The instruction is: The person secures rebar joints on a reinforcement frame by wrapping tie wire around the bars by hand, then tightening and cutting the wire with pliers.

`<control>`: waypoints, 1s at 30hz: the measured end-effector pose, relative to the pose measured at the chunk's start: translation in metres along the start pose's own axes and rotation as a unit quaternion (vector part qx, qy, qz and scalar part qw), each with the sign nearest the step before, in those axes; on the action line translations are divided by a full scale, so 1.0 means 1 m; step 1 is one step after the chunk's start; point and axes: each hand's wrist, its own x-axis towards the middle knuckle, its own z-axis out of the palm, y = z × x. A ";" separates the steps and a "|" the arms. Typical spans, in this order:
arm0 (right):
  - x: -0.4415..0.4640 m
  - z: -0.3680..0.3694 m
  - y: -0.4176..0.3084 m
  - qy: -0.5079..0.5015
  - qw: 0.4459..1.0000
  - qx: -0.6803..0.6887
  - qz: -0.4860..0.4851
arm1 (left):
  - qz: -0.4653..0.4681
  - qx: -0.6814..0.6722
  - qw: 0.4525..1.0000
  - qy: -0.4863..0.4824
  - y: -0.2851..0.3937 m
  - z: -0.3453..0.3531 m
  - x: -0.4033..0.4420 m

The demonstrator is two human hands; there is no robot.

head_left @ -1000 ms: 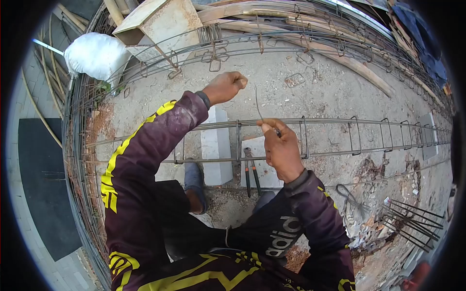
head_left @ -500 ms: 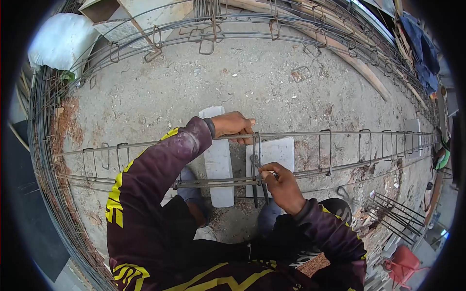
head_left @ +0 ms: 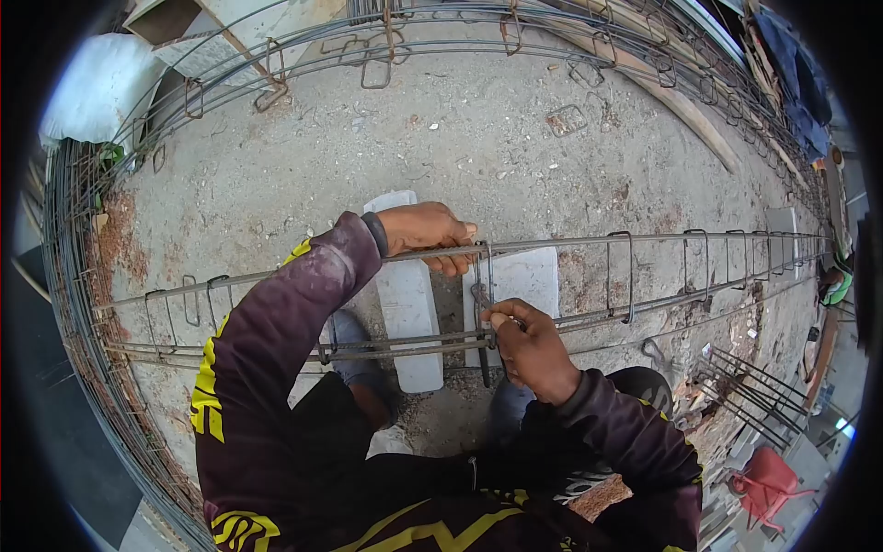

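A long rebar cage [head_left: 658, 237] with rectangular stirrups spans the view in front of me. My left hand [head_left: 421, 235] is closed around its upper bar, the thumb beside a stirrup [head_left: 491, 273] and the fingertips showing below. Lower down, my right hand [head_left: 533, 350] is closed by the same stirrup, with a pair of dark pincers [head_left: 485, 366] at its fingers. The pincers' head points up between the upper and lower bars, and one handle hangs below. My palm hides part of the tool; any tie wire is too fine to make out.
Two pale blocks, a long one [head_left: 405, 313] and a wider one [head_left: 533, 276], lie under the cage. Bundled rebar [head_left: 78, 276] lines the left side. More cages and planks [head_left: 671, 106] run along the back. A red chair [head_left: 765, 483] stands at lower right.
My right hand has turned slightly on the pincers, and one of the two handles seen before is now hidden. The view has shifted a little; my left hand remains at the upper bar.
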 end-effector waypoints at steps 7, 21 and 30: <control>0.019 -0.002 0.029 0.095 0.970 -0.164 -0.155 | -0.006 0.067 0.996 0.064 0.009 0.007 -0.009; 0.023 -0.004 0.023 0.148 0.859 -0.428 -0.238 | 0.099 -0.023 0.975 0.200 0.001 0.038 -0.006; 0.011 0.009 0.004 0.157 0.733 -0.606 -0.265 | 0.107 -0.027 0.985 0.136 0.003 0.027 -0.004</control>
